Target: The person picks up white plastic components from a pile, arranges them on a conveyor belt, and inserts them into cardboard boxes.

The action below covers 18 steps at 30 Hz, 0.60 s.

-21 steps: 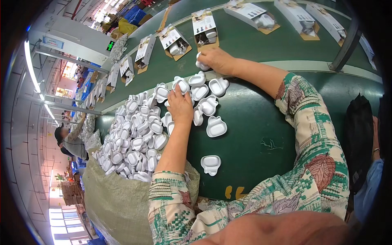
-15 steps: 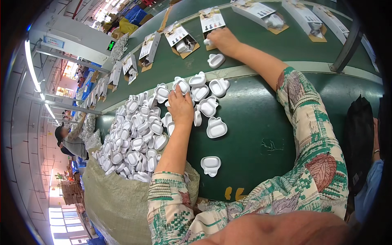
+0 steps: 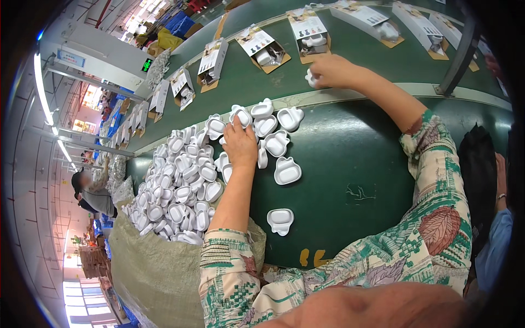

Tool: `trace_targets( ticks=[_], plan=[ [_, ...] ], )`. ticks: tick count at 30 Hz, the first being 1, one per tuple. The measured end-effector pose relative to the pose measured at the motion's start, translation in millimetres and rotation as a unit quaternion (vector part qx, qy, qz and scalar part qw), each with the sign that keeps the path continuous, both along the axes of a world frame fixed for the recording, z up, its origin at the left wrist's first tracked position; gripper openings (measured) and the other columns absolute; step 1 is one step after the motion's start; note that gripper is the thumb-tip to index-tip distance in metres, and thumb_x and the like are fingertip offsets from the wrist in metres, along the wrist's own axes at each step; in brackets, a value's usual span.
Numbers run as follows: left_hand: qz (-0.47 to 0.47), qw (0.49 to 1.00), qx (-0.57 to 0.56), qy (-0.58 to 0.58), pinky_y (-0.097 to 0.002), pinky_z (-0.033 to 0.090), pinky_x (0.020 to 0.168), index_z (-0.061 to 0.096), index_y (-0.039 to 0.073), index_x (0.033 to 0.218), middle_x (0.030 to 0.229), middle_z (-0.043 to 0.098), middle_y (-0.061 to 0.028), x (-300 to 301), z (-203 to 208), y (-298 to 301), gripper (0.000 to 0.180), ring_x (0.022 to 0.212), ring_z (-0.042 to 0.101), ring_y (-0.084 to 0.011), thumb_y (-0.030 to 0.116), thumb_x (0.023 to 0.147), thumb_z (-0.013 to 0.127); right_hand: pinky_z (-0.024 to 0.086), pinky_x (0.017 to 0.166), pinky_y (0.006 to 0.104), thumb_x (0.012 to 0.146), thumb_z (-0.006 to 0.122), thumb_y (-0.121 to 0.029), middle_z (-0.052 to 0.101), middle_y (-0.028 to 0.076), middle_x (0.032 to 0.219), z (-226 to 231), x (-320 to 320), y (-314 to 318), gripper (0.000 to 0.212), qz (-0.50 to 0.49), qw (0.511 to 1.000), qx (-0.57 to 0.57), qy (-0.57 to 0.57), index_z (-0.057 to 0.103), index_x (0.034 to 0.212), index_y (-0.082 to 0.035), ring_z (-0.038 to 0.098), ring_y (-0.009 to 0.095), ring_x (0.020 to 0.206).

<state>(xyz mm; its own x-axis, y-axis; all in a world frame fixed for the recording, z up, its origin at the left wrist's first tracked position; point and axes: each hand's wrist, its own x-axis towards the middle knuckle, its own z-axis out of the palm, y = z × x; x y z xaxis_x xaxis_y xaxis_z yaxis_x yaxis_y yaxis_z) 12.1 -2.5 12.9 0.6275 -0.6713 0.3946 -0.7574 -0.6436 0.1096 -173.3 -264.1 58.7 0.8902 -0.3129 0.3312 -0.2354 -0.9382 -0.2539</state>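
Note:
My right hand [image 3: 332, 71] reaches over the green conveyor belt [image 3: 235, 87], its fingers closed on a white plastic piece [image 3: 310, 78] that is mostly hidden behind them. Just beyond it lies an open printed box [image 3: 307, 24] with a white part [image 3: 314, 42] at its mouth. My left hand [image 3: 240, 146] rests at the edge of the loose pieces, fingers stretched onto a shallow white dish-shaped piece [image 3: 240, 113]. Beside it lie several similar pieces, among them one near the belt edge [image 3: 290, 118] and one closer to me [image 3: 287, 171].
A heap of white pieces [image 3: 180, 180] spills from a woven sack [image 3: 158, 268] at left. More open boxes [image 3: 262, 46] line the belt. A metal post [image 3: 462, 54] stands at right. One piece [image 3: 280, 221] lies apart on the green table [image 3: 339, 218]. Another person [image 3: 93, 191] is at far left.
The boxes have shifted right along the belt. My right hand has left the box mouth and closed on the piece that lay on the belt. My left hand has hardly moved.

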Motion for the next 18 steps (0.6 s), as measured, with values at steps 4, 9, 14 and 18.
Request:
trace_targets(
  ticks=[4, 9, 14, 18],
  plan=[
    [-0.010, 1.000, -0.005, 0.000, -0.0542, 0.040, 0.088, 0.041, 0.008, 0.129, 0.126, 0.046, -0.0188, 5, -4, -1, 0.047, 0.120, 0.040, -0.0344, 0.031, 0.088, 0.046, 0.048, 0.071, 0.0410, 0.073, 0.059, -0.008, 0.059, 0.013, 0.080, -8, -17, -14, 0.006, 0.023, 0.994, -0.082, 0.070, 0.061, 0.076, -0.003, 0.057, 0.031, 0.086],
    [-0.010, 1.000, 0.004, -0.005, -0.0532, 0.041, 0.087, 0.041, 0.008, 0.129, 0.126, 0.046, -0.0190, 3, -2, -3, 0.047, 0.120, 0.041, -0.0338, 0.031, 0.088, 0.046, 0.046, 0.073, 0.0388, 0.075, 0.057, -0.009, 0.058, 0.010, 0.090, -20, 22, -30, 0.009, 0.041, 0.988, -0.142, -0.043, 0.061, 0.081, -0.004, 0.052, 0.028, 0.093],
    [-0.014, 1.000, 0.005, -0.008, -0.0516, 0.042, 0.086, 0.040, 0.008, 0.129, 0.125, 0.047, -0.0191, 4, -4, -3, 0.047, 0.119, 0.042, -0.0338, 0.031, 0.088, 0.046, 0.045, 0.073, 0.0398, 0.074, 0.056, -0.007, 0.058, 0.008, 0.091, -19, 73, -60, 0.009, -0.066, 0.974, -0.210, -0.062, 0.061, 0.082, -0.006, 0.052, 0.027, 0.097],
    [-0.031, 0.998, -0.026, -0.057, -0.0443, 0.042, 0.088, 0.045, 0.005, 0.125, 0.116, 0.051, -0.0201, -1, -6, -10, 0.044, 0.107, 0.049, -0.0369, 0.027, 0.087, 0.048, 0.046, 0.069, 0.0411, 0.075, 0.053, -0.008, 0.057, 0.009, 0.088, -35, 73, -86, 0.010, -0.176, 0.931, -0.224, -0.229, 0.058, 0.084, -0.007, 0.055, 0.028, 0.091]
  ],
)
